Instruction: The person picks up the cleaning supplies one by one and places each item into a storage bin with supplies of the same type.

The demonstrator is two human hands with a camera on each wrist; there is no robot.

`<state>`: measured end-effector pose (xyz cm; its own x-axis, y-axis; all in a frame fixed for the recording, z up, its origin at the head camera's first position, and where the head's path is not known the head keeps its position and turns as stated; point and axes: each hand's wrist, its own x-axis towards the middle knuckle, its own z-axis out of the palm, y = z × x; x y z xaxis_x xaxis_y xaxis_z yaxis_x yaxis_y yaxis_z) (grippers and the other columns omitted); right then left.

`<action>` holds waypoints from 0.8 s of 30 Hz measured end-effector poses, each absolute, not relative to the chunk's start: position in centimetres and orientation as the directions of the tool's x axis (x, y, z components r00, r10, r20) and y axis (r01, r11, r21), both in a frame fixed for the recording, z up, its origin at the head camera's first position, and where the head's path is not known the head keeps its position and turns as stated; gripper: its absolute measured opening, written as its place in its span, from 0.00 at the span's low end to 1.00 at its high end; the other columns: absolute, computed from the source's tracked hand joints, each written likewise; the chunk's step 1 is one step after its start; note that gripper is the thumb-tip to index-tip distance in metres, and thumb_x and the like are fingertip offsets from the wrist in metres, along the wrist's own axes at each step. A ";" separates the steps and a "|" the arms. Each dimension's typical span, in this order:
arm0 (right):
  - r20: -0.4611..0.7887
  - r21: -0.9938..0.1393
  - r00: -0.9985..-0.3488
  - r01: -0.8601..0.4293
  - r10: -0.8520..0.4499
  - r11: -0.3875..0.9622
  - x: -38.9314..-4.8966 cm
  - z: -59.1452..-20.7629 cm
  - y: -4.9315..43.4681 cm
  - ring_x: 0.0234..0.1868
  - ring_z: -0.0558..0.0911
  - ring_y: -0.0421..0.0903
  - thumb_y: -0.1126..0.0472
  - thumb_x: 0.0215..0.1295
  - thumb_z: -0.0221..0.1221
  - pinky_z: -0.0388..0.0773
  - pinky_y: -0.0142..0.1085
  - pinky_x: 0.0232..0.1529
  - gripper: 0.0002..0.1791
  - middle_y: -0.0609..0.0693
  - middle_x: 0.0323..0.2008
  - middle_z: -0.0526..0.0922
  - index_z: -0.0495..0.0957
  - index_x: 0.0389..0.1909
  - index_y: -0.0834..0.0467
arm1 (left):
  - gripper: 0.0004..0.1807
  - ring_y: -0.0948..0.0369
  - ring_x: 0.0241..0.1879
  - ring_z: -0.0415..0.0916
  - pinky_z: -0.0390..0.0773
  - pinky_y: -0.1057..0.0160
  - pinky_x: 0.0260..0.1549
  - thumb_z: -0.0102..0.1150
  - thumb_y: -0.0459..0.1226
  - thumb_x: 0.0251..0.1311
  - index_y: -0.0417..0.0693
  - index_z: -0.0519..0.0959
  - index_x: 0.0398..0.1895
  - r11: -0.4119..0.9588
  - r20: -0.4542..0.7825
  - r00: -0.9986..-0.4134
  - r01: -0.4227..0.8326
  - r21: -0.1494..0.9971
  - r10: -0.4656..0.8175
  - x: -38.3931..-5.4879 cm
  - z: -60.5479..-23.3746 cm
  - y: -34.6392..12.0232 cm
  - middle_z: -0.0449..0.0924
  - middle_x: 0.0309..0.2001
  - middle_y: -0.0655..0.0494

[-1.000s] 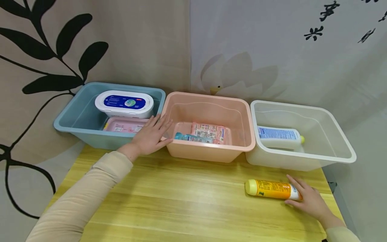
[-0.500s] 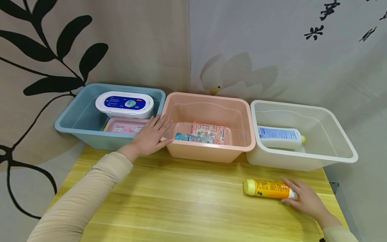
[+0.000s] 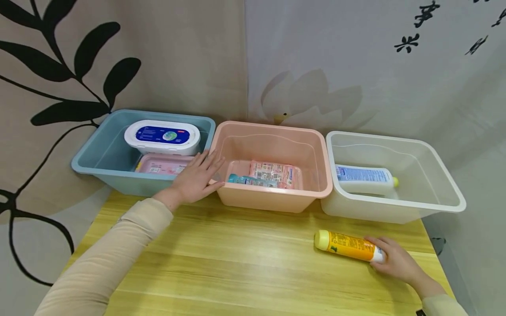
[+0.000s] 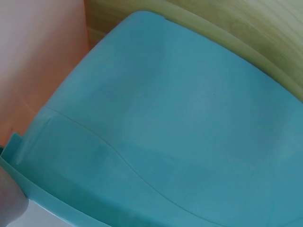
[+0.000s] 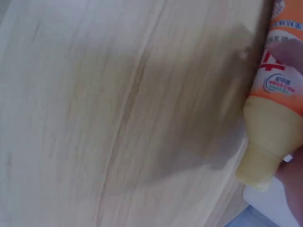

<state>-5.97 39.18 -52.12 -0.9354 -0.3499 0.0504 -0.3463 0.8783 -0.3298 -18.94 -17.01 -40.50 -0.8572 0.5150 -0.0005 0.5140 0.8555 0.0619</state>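
Observation:
My right hand [image 3: 399,262] grips one end of an orange bottle [image 3: 352,245] with a yellow cap, over the table's right side. The right wrist view shows the bottle's pale tapered end [image 5: 267,137], with fingers around the label. My left hand [image 3: 195,177] lies with fingers extended across the meeting rims of the blue bin [image 3: 130,182] and the pink bin [image 3: 269,202]. Most of the left wrist view is the blue bin's outer wall [image 4: 189,109], with part of the hand at the rim in the lower left.
In the blue bin are a white wipes box [image 3: 164,137] and a pink pack [image 3: 164,163]. The pink bin holds a blue tube [image 3: 251,181] and a pink packet [image 3: 274,172]. A white bottle [image 3: 365,180] lies in the white bin [image 3: 395,213]. Behind stands a curtain.
The right hand has closed its grip on the orange bottle. The bottle has shifted slightly left and tilted, its yellow cap end now higher. The left hand has stayed put.

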 end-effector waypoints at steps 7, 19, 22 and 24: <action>0.056 -0.367 -0.943 -0.326 -0.329 0.871 -5.4 -51.6 39.4 0.31 0.71 0.32 0.57 0.34 0.75 0.69 0.28 0.27 0.34 0.51 0.39 0.80 0.78 0.50 0.58 | 0.38 0.41 0.73 0.39 0.41 0.46 0.71 0.39 0.57 0.67 0.47 0.49 0.74 0.848 0.001 -0.851 0.523 0.086 0.525 -18.9 -40.5 -16.9 0.43 0.74 0.42; 0.119 -0.300 -0.936 -0.351 -0.330 0.887 -5.5 -47.4 39.3 0.28 0.68 0.30 0.57 0.31 0.76 0.64 0.28 0.24 0.36 0.53 0.41 0.79 0.78 0.49 0.56 | 0.39 0.41 0.73 0.38 0.41 0.46 0.71 0.39 0.58 0.66 0.48 0.48 0.74 0.854 0.009 -0.856 0.516 0.071 0.516 -18.8 -40.5 -17.0 0.43 0.74 0.42; 0.139 -0.283 -0.930 -0.367 -0.341 0.886 -5.6 -46.4 39.2 0.28 0.68 0.30 0.58 0.31 0.76 0.64 0.28 0.23 0.36 0.53 0.42 0.79 0.78 0.49 0.54 | 0.39 0.41 0.73 0.39 0.42 0.46 0.71 0.40 0.57 0.66 0.48 0.49 0.74 0.853 0.017 -0.855 0.518 0.071 0.518 -18.8 -40.6 -17.1 0.44 0.74 0.42; 0.155 -0.267 -0.926 -0.376 -0.345 0.887 -5.5 -45.8 39.2 0.29 0.69 0.31 0.58 0.30 0.76 0.65 0.28 0.23 0.36 0.53 0.42 0.79 0.78 0.49 0.54 | 0.38 0.41 0.73 0.39 0.42 0.46 0.71 0.40 0.57 0.67 0.48 0.49 0.74 0.850 0.024 -0.853 0.521 0.074 0.521 -18.7 -40.6 -17.1 0.45 0.74 0.41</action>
